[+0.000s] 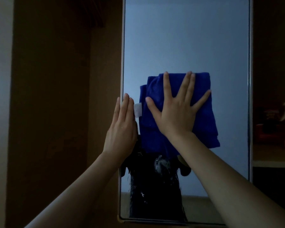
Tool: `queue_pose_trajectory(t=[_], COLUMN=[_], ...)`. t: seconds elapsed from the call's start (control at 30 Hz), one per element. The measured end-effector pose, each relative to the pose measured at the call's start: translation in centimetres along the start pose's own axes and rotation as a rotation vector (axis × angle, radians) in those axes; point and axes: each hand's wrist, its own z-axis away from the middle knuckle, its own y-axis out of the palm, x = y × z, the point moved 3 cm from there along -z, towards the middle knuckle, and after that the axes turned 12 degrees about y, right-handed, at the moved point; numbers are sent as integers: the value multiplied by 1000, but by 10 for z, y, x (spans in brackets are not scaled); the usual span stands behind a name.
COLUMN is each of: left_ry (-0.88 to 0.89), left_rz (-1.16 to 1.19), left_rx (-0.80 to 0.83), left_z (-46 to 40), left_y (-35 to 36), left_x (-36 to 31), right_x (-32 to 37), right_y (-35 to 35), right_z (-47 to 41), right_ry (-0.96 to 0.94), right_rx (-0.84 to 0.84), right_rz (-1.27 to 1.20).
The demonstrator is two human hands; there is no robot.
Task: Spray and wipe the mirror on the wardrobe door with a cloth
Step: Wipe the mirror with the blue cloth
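Note:
The tall mirror (186, 38) on the wardrobe door fills the middle of the view. A folded blue cloth (202, 122) with a white tag lies flat against the glass. My right hand (176, 109) presses on the cloth with its fingers spread wide. My left hand (122, 127) rests flat with straight fingers on the mirror's left edge, just left of the cloth. White spray foam (161, 163) and streaks show on the glass below the cloth, over a dark reflection.
Brown wardrobe panels (59, 96) stand to the left of the mirror. On the right, an open shelf (273, 162) holds dim reddish objects. The mirror's lower frame edge (155, 220) runs near the bottom of the view.

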Motion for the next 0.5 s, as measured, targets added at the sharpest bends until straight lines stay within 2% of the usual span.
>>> queue_pose_trajectory(t=[0.1,0.23,0.37,0.5], left_ry=[-79,-303,-491,-544], left_rz=[189,377,490,719], left_rx=[-85,-218,-204,-228], left_z=[1,1,0,1], left_y=[-1,-7,-8,-10], left_x=[-2,-7,-4,-3], right_x=[-1,-3,-3,-2], right_y=[2,1,0,-1], right_z=[0,0,0,1], right_ry=[-8,-11,-10,-7], right_rx=[-26,-35,-26,-12], right_rz=[-7,-16,-2,4])
